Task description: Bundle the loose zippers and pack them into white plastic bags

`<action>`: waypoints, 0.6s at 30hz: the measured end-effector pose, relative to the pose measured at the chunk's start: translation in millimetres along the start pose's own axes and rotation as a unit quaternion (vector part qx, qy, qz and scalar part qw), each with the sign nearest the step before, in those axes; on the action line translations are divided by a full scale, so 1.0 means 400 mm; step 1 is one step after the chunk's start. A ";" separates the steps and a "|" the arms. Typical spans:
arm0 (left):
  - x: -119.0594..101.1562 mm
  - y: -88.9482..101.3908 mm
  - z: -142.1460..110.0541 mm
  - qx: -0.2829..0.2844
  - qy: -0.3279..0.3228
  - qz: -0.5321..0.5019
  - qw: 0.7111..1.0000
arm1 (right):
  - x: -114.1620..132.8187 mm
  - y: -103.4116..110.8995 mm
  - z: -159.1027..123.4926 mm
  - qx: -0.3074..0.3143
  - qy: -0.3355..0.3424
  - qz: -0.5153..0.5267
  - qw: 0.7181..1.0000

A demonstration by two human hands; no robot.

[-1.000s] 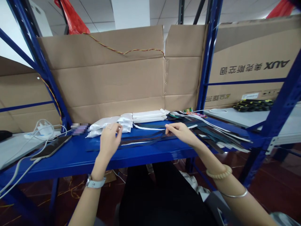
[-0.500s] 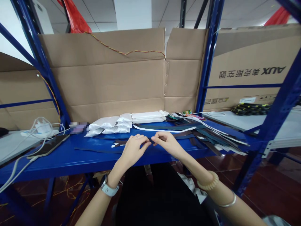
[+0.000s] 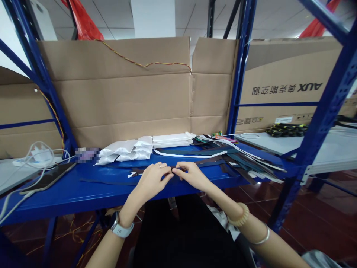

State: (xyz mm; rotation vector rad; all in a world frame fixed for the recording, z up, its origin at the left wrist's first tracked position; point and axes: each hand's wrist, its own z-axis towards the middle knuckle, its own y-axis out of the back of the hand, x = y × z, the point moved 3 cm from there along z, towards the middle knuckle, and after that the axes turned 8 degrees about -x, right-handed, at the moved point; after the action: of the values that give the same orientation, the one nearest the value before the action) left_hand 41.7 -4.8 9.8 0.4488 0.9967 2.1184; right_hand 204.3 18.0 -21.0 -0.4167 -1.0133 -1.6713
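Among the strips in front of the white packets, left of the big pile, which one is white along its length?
The long curved white strip, between the flat white stack and the right hand; neighbouring strips are dark.

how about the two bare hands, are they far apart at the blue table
No, the left hand and the right hand are held close, with barely any gap between them.

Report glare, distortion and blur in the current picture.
Head view: blue posts lean outward, likely lens distortion; the upper-right beam looks shiny and soft; a pixelated patch sits left of the white packets; detail between the fingers is too small to tell.
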 end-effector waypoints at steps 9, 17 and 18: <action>0.009 0.007 0.003 -0.007 0.020 -0.046 0.999 | 0.015 0.004 0.001 -0.001 0.031 0.008 1.000; 0.004 0.024 -0.001 0.060 -0.072 -0.011 0.996 | 0.031 0.000 -0.006 0.044 0.059 -0.035 0.997; 0.004 0.027 0.000 0.062 -0.072 -0.010 0.995 | 0.032 0.001 -0.006 0.040 0.060 -0.038 0.997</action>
State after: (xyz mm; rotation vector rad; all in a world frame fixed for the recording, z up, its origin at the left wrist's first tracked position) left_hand 35.6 -8.4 18.0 0.6408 1.0479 1.9836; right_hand 200.6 8.3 -13.1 -0.2243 -1.0138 -1.6955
